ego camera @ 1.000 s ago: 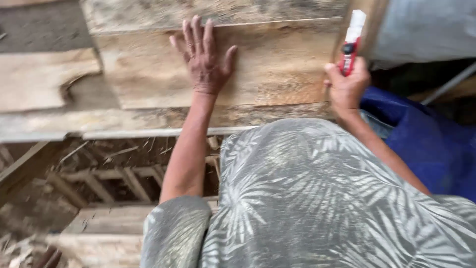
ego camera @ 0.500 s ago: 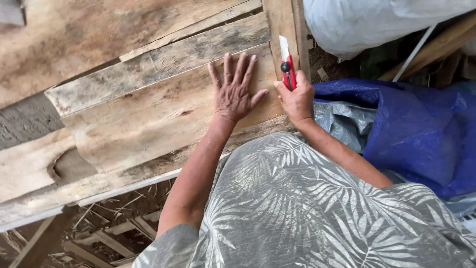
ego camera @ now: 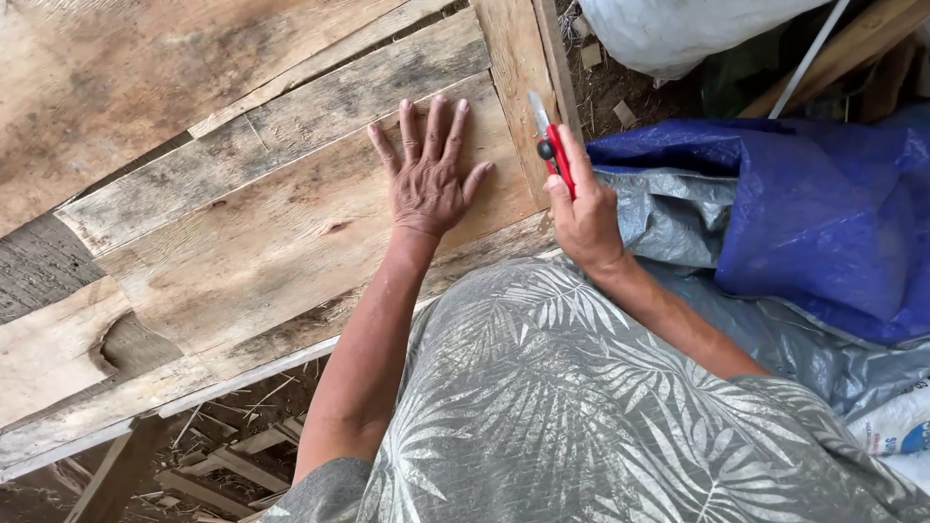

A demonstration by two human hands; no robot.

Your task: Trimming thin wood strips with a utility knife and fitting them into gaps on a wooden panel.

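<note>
Leaf-print shirt (ego camera: pixel 581 407) nearest. Left hand (ego camera: pixel 429 179) still flat, fingers spread, on the plank (ego camera: pixel 291 232) of the surface. Right hand (ego camera: pixel 584 215), at its 3 o'clock, stays clamped on the red knife (ego camera: pixel 554 153), blade toward 12. Blue tarp (ego camera: pixel 804 213) beyond; view shifted slightly.

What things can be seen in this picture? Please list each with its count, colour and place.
wooden boards: several, weathered brown-grey, left and centre
upright plank: one, brown, right of the boards
utility knife: one, red with silver blade, in the right hand, by the plank
tarpaulin: one, blue and grey, right
white sack: one, top right
patterned shirt: one, grey leaf print, bottom
left hand: flat on a board, fingers spread
right hand: gripping the knife
</note>
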